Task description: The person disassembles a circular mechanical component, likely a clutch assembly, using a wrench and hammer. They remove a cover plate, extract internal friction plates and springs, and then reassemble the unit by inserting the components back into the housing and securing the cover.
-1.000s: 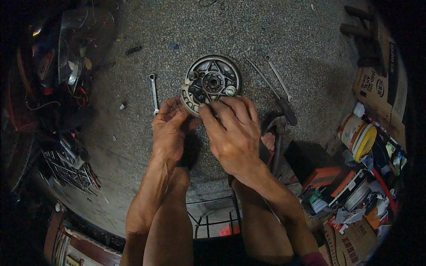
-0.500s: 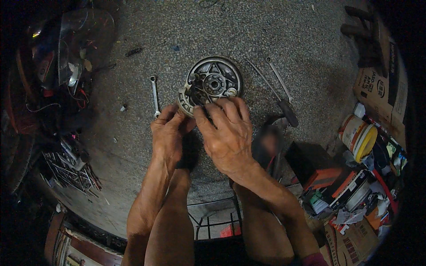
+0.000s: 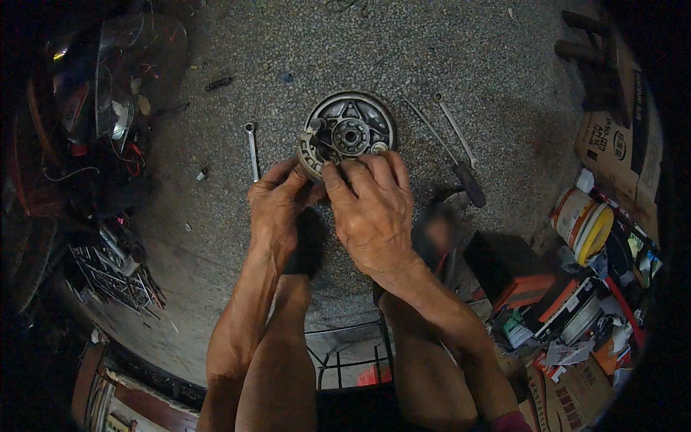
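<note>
A round spoked metal wheel hub lies on the floor before me. Over its near side I hold a pale metal brake plate, with a curved slotted rim and dark parts within; it looks tilted. My left hand pinches the plate's near left edge between thumb and fingers. Arched across its near side, my right hand has its fingertips pressed down on it, close to a bright round boss. The backs of my hands hide the plate's near part and whatever small piece the right fingertips may be touching.
A wrench lies left of the hub, a screwdriver and another wrench right. A coil spring rests farther left. At right stand a bucket, boxes and clutter; a motorcycle part stands left.
The brake plate has tipped a little and shifted slightly up and right with both hands. My left hand now covers the lower end of the left wrench.
</note>
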